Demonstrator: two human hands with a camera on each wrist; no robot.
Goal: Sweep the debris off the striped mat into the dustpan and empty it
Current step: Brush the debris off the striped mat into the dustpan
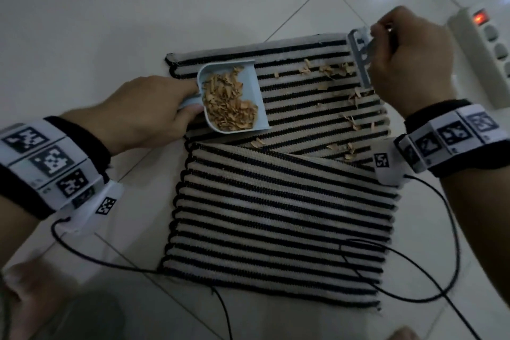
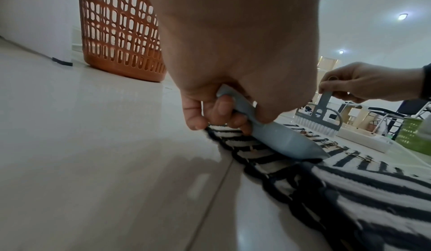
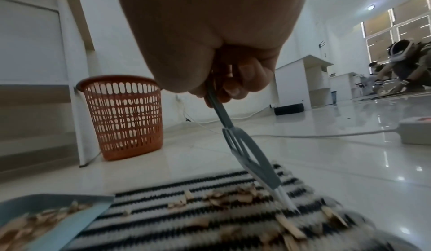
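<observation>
Blue dustpan (image 1: 234,96) on striped mat (image 1: 276,201), mouth facing shavings (image 1: 335,70) to catch them | left hand (image 1: 146,110) fingers wrap its handle | right hand (image 1: 408,55) fingers pinch brush (image 1: 360,56) just past shavings

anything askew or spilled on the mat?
Yes. The striped mat is folded over itself, its near half lying skewed across the far half. Loose wood shavings remain scattered on the far half, beside the brush, outside the dustpan.

White tiled floor (image 1: 110,22), striped mat (image 1: 276,215) lying flat on it, power strip (image 1: 485,44) beside the mat's edge, orange basket (image 3: 123,116) standing apart
</observation>
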